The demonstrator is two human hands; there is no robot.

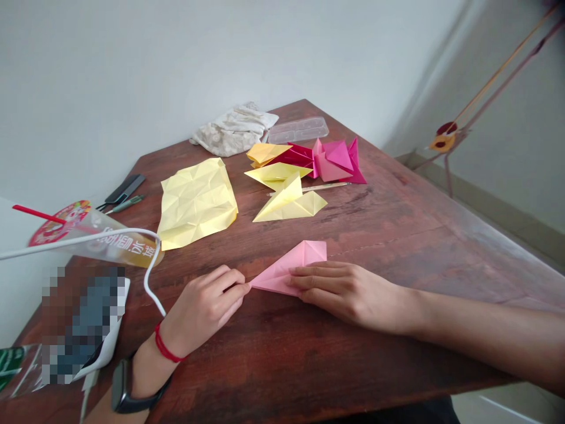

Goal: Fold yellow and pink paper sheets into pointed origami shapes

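A folded sheet of pink origami paper lies on the wooden table, its narrow point toward the left and creases across its wider right end. The fingertips of my left hand are pinched at that narrow point. My right hand rests flat over the paper's right part, fingers stretched out and lying together, hiding some of it. Just beyond are pale yellow folded papers, and farther back sit magenta and pink folded pieces beside an orange-yellow one.
A creased yellow sheet lies left of centre. At the left are a tilted drink cup with a red straw, a white cable, a blurred-out device and a pen. A crumpled cloth and clear plastic tray stand behind.
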